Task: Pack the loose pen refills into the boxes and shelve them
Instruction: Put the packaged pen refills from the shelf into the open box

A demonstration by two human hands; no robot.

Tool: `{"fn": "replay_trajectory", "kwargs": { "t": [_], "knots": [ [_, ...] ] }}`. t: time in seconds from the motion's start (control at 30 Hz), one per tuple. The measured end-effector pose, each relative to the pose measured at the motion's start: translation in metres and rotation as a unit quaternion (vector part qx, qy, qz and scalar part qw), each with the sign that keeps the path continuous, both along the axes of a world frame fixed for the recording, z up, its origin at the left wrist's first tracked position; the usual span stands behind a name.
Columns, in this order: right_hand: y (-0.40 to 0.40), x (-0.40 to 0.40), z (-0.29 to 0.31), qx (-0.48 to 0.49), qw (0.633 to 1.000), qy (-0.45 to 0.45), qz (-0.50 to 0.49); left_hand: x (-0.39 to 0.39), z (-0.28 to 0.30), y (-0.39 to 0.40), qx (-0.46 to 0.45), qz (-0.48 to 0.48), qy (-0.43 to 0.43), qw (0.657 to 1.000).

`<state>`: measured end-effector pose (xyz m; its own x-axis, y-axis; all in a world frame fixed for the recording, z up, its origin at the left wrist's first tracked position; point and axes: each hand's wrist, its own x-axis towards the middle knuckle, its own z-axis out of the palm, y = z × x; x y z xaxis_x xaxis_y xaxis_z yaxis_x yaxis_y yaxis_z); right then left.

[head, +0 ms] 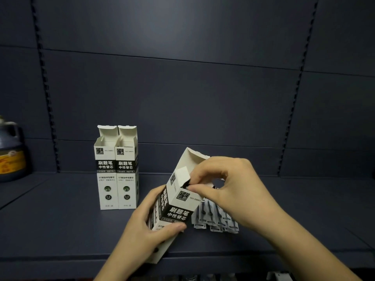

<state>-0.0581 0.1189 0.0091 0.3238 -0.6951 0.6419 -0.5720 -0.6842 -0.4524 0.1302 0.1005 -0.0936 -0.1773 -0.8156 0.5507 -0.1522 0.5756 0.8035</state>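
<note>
My left hand (142, 228) grips a white-and-black refill box (176, 209), tilted with its open top toward the upper right. At that open mouth my right hand (225, 185) pinches dark refill tips between thumb and fingers. The box's top flap (189, 157) stands open behind my fingers. A pile of loose packaged pen refills (215, 218) lies on the shelf (60, 220) just right of the box, partly under my right wrist. Two more identical boxes (116, 173) stand upright side by side to the left, top flaps open.
A dark jug with a yellow label (10, 151) stands at the far left of the shelf. The dark back panel has slotted uprights (46, 94) on both sides. The shelf's front edge (223, 258) runs below my hands.
</note>
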Motion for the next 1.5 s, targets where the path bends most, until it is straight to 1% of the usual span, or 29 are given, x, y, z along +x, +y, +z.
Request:
{"fn": "replay_trajectory", "kwargs": {
  "t": [0.1, 0.2, 0.27, 0.33, 0.43, 0.53, 0.7, 0.87, 0.97, 1.03, 1.2, 1.33, 1.5],
  "knots": [
    [-0.002, 0.001, 0.000, 0.017, 0.999, 0.033, 0.006, -0.001, 0.001, 0.002, 0.004, -0.005, 0.003, 1.000],
    [0.001, -0.002, 0.005, 0.059, 0.993, 0.098, 0.042, 0.001, 0.001, 0.004, 0.003, -0.009, -0.003, 1.000],
    [0.005, -0.005, 0.007, 0.080, 0.987, 0.123, 0.071, 0.001, 0.001, 0.004, 0.002, -0.012, -0.004, 1.000],
    [0.008, -0.006, 0.007, 0.097, 0.983, 0.125, 0.092, 0.001, 0.000, 0.003, 0.000, -0.015, -0.004, 1.000],
    [0.009, -0.004, 0.003, 0.109, 0.979, 0.145, 0.091, 0.000, -0.001, 0.001, -0.003, -0.013, -0.001, 1.000],
    [0.011, 0.003, -0.001, 0.099, 0.979, 0.164, 0.069, -0.001, 0.000, 0.001, -0.003, -0.012, 0.006, 1.000],
    [0.009, 0.014, -0.005, 0.081, 0.983, 0.157, 0.049, 0.000, -0.002, 0.000, -0.001, -0.003, 0.015, 1.000],
    [0.004, 0.017, -0.004, 0.088, 0.981, 0.164, 0.048, 0.001, -0.002, -0.001, -0.001, 0.000, 0.014, 1.000],
    [0.001, 0.014, -0.007, 0.065, 0.983, 0.167, 0.043, 0.002, 0.000, -0.001, 0.000, 0.001, 0.014, 1.000],
    [-0.001, 0.012, -0.012, 0.051, 0.989, 0.134, 0.041, 0.003, 0.000, 0.000, -0.001, -0.002, 0.014, 1.000],
    [-0.001, 0.005, -0.025, -0.018, 0.999, -0.003, 0.033, 0.004, 0.002, 0.002, -0.001, -0.013, 0.032, 0.999],
    [0.006, -0.002, -0.028, -0.062, 0.997, -0.044, 0.018, 0.003, 0.006, 0.007, -0.002, -0.027, 0.048, 0.999],
    [0.017, -0.007, -0.030, -0.073, 0.990, -0.116, 0.021, -0.002, 0.012, 0.015, 0.003, -0.020, 0.065, 0.998]
  ]
}}
